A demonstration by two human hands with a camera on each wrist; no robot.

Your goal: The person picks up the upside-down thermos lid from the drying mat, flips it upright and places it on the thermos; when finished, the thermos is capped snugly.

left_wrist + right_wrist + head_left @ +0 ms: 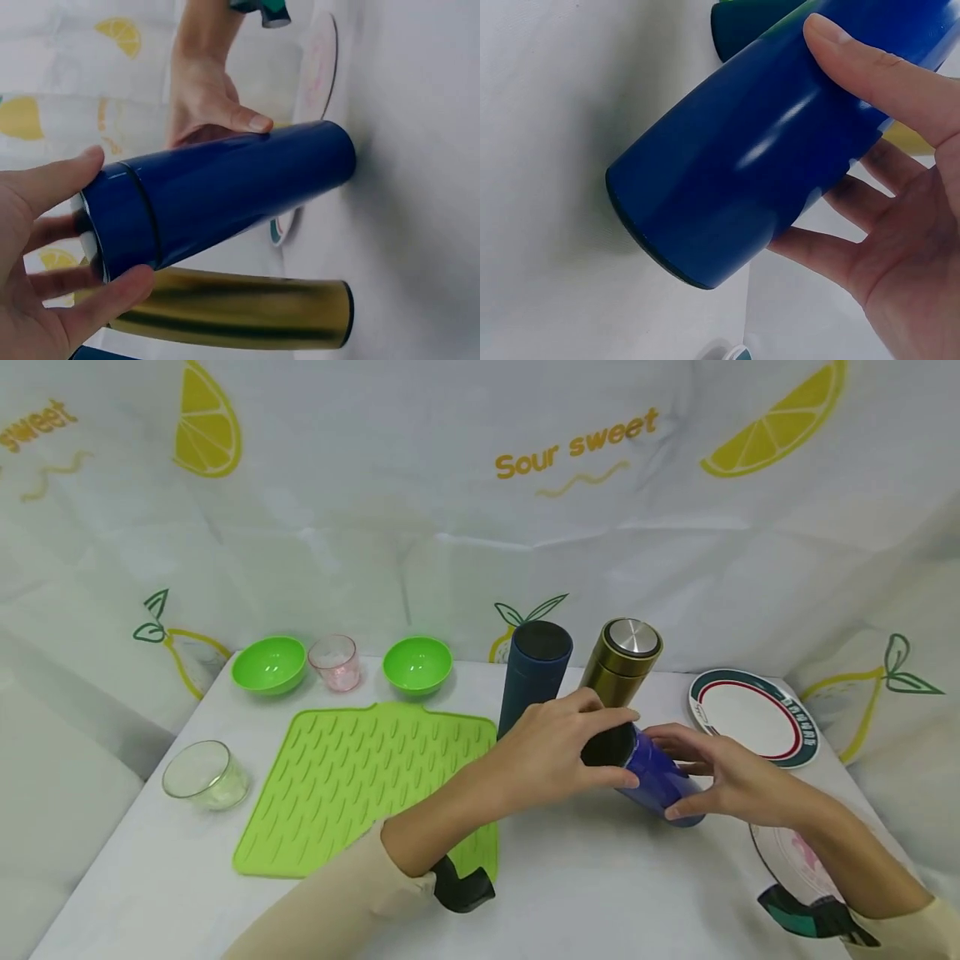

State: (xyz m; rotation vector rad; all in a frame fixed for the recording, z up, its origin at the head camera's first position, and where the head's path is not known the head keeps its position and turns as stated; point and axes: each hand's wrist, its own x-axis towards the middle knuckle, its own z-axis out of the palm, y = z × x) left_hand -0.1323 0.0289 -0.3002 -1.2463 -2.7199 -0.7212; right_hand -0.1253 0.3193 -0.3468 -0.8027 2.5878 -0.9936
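A glossy blue thermos flask [660, 781] is tilted above the white tabletop, its top leaning toward my left hand [555, 745]. My left thumb and fingers grip it around the lid end, as the left wrist view also shows. My right hand [742, 779] holds the body lower down, thumb on one side and fingers on the other. Whether the flask's base [656, 244] touches the table, I cannot tell. Behind my left hand stand a dark blue flask [534, 672] and a gold flask [618, 664] with a silver-topped lid, both upright.
A green ridged mat [360, 785] lies left of centre. Behind it are two green bowls [270, 667] and a pink glass [335, 662]; a clear glass bowl [210, 777] is at left. A dark-rimmed plate [750, 714] lies back right, and another plate [795, 860] is under my right forearm.
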